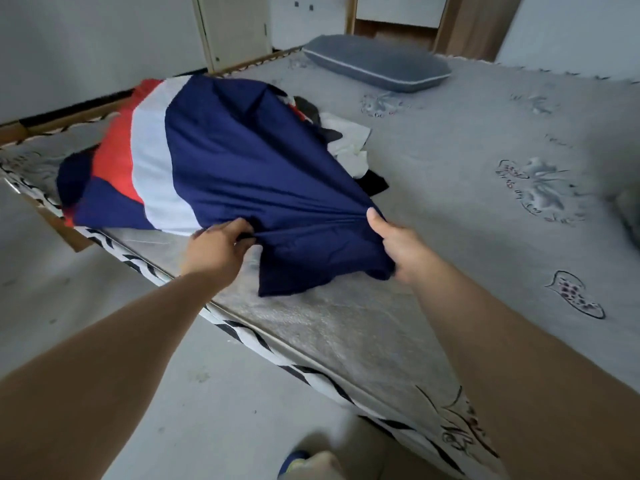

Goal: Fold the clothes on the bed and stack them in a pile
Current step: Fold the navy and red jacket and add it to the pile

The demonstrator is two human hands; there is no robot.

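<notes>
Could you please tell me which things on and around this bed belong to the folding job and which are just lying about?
Belongs to the job:
- navy, white and red garment, gripped by left hand and right hand
- white clothes and black clothes behind it
- bed

Just lying about:
- grey pillow
- cabinet door

Soft, even daylight, rather dim and cool, with no clear source in view. Only faint shadows under the shirt (242, 157) held between the left hand (218, 245) and the right hand (398, 244). No glare, just a dull sheen on the mattress (346, 323) below the hands. Slight motion blur on the shirt's far striped end and on the shoe (294, 460) near the bottom edge. Wide-angle bending of the bed edge and forearms toward the corners. Overall soft, smeared detail, as from compression.
</notes>
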